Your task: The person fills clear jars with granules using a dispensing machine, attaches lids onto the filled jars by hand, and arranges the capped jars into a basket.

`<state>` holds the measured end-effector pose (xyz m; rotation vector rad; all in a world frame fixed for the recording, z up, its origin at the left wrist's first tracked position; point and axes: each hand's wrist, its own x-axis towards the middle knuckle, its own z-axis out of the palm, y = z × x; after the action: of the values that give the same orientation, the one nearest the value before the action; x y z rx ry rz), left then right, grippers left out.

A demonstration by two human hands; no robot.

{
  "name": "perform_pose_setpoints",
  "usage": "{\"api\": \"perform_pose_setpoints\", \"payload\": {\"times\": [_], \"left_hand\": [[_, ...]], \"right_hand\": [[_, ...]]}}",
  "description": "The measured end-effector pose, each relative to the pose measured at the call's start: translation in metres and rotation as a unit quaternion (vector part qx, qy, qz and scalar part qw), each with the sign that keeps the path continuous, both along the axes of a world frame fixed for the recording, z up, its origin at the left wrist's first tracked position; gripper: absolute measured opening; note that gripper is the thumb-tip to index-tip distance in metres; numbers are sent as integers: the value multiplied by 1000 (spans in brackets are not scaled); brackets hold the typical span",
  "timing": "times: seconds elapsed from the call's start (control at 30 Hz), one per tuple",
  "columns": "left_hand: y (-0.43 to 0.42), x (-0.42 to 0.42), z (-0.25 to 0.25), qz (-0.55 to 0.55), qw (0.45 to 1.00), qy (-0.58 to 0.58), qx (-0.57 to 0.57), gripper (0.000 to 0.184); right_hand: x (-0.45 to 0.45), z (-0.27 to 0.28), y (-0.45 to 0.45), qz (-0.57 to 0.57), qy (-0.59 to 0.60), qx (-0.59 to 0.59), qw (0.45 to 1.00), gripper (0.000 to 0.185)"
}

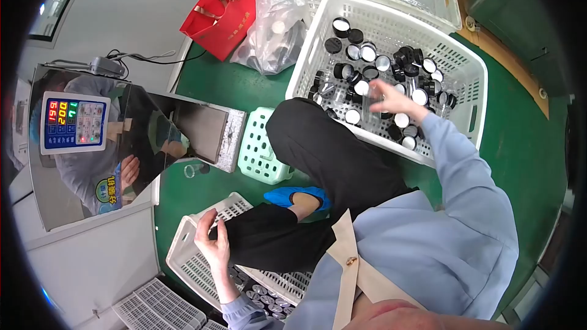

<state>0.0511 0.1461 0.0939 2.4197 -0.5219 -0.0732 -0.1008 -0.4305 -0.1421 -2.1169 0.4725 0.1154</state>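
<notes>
My right hand (394,101) is over the large white basket (296,79), its fingers closed around a clear jar (370,111). Around it in the basket lie several clear jars with black lids, some showing white tops (419,96). Lower left, my left hand (214,244) is raised beside my knee, above a second white basket (177,250). Its fingers are curved and apart, and nothing shows between them. Several round-lidded jars (266,299) lie in that second basket, partly hidden by my arm and leg.
A machine with a digital panel (75,123) and metal tray (199,131) stands at left. A green basket (260,153) and clear jar (191,171) are near it. A red bag (223,18), plastic bag (272,30) and another white basket (452,0) are at the top.
</notes>
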Motion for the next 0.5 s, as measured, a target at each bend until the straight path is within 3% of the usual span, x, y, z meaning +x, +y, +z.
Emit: {"api": "perform_pose_setpoints", "payload": {"times": [0.03, 0.1, 0.17, 0.27, 0.3, 0.4, 0.47, 0.5], "left_hand": [[-7, 5, -4, -6, 1000, 7, -17, 27], [-25, 14, -15, -8, 998, 12, -62, 27], [-51, 21, -22, -37, 995, 10, -93, 28], [-103, 26, -29, -75, 980, -27, -180, 52], [-123, 25, -29, -71, 970, -33, -228, 65], [-162, 28, -25, -109, 940, -51, -320, 103], [-170, 26, -23, -123, 923, -76, -358, 114], [-176, 21, -28, -113, 899, -83, -415, 111]], "right_hand": [[5, 26, -5, -60, -76, 27, 995, 72], [32, 106, -14, -191, -90, 262, 942, 74], [48, 139, -4, -178, -187, 461, 849, 60], [87, 167, 34, -56, -199, 642, 738, 55], [101, 180, 56, -9, -176, 667, 724, 57], [136, 204, 127, 73, -103, 635, 763, 61], [156, 215, 164, 137, -75, 600, 784, 66], [164, 215, 178, 156, -53, 613, 773, 65]]}}
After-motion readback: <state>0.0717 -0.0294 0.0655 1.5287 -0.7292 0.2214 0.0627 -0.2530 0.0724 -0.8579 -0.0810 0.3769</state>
